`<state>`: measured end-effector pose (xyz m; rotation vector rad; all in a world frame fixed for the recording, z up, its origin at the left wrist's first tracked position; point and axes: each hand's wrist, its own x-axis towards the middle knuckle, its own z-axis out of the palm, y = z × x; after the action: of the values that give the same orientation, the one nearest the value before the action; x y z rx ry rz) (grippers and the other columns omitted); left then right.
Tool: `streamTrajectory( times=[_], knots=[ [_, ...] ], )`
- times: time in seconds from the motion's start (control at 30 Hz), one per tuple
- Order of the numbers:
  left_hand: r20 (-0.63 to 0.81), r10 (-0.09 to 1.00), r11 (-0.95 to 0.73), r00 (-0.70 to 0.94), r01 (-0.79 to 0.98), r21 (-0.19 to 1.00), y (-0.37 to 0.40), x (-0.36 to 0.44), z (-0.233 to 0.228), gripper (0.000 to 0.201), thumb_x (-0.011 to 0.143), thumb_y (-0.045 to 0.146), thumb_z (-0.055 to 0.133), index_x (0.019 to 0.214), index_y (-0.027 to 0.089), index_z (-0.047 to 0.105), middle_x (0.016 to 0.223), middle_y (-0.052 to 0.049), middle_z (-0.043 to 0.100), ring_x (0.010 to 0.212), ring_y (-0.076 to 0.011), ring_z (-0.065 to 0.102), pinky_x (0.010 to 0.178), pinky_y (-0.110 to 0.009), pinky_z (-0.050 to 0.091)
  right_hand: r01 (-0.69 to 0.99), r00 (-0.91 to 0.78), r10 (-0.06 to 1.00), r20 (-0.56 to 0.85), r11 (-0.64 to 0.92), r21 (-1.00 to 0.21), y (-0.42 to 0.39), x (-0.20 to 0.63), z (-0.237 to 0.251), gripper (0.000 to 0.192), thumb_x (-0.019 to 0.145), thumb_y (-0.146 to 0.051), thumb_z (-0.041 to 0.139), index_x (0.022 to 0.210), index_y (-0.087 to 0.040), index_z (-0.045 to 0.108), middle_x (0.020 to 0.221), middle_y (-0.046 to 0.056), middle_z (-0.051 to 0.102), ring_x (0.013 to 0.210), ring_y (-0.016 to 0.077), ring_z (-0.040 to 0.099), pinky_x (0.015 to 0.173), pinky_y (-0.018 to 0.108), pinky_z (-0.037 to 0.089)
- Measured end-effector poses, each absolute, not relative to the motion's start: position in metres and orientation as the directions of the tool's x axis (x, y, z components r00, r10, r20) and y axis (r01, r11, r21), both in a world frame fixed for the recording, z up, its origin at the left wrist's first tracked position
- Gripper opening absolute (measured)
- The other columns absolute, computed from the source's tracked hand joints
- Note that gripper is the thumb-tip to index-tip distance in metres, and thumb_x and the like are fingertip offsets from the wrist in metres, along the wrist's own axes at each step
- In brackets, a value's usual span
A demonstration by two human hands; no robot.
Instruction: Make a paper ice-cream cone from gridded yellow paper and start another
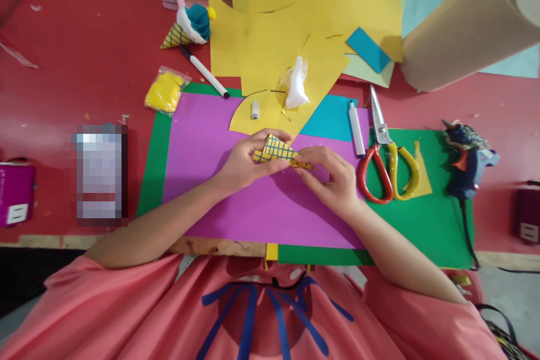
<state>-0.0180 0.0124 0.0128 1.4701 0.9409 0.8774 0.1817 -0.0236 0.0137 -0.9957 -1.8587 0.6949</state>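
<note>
Head view: the left hand (pixel 242 163) and the right hand (pixel 333 180) are together gripping a yellow gridded paper cone (pixel 280 152) above the purple sheet (pixel 236 202). The left hand's fingers are closing around the cone's wide end, hiding that end. The right hand's fingertips (pixel 306 154) are pinching the narrow end; the tip itself is hard to make out. The purple sheet is lying on a green sheet (pixel 426 219), which is resting on the red counter (pixel 84 67).

Just right of the hands, the red-and-yellow scissors (pixel 386 163) are lying on the green sheet, beside a white marker (pixel 356 129). The blue glue gun (pixel 466 163) is sitting at the green sheet's right edge, its cord running out of sight at the lower edge.

Behind the hands, yellow paper offcuts (pixel 270 50) are overlapping, carrying a small clear plastic bag (pixel 295 84). A finished cone model (pixel 188 28) is lying farther back. A brown paper roll (pixel 464 28) is being cut off at the upper right corner. A pixelated block at the left is unreadable.
</note>
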Motion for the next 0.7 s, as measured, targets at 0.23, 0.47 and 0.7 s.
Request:
streamTrajectory(
  times=[0.23, 0.47, 0.7],
  knots=[
    [0.000, 0.890, -0.041, 0.457, 0.081, 0.996, 0.0133, -0.0192, 0.0129, 0.021, 0.074, 0.031, 0.076, 0.091, 0.020, 0.073, 0.128, -0.006, 0.062, 0.120, -0.0219, 0.057, 0.102, -0.035, 0.049, 0.338, -0.281, 0.852, 0.442, 0.519, -0.785, -0.0241, 0.1797, 0.0131, 0.016, 0.085, -0.015, 0.064, 0.099, -0.021, 0.061, 0.094, 0.005, 0.069, 0.089, 0.0157, 0.068, 0.079, 0.030, 0.057],
    [-0.068, 0.895, 0.031, 0.441, 0.091, 0.995, 0.0126, -0.0187, 0.0147, 0.038, 0.074, 0.037, 0.076, 0.108, 0.021, 0.068, 0.125, -0.006, 0.064, 0.119, -0.0222, 0.058, 0.098, -0.033, 0.051, 0.348, -0.293, 0.841, 0.455, 0.537, -0.769, -0.0241, 0.1795, 0.0134, 0.015, 0.085, -0.015, 0.065, 0.098, -0.020, 0.061, 0.094, 0.007, 0.070, 0.089, 0.0164, 0.068, 0.079, 0.031, 0.056],
    [-0.038, 0.903, 0.004, 0.429, 0.080, 0.997, 0.0133, -0.0187, 0.0125, 0.030, 0.073, 0.034, 0.076, 0.100, 0.021, 0.070, 0.123, -0.006, 0.064, 0.116, -0.0215, 0.059, 0.099, -0.034, 0.050, 0.346, -0.281, 0.852, 0.442, 0.520, -0.781, -0.0248, 0.1794, 0.0120, 0.010, 0.085, -0.016, 0.064, 0.093, -0.021, 0.061, 0.091, 0.005, 0.071, 0.087, 0.0160, 0.069, 0.078, 0.030, 0.056]
  ],
)
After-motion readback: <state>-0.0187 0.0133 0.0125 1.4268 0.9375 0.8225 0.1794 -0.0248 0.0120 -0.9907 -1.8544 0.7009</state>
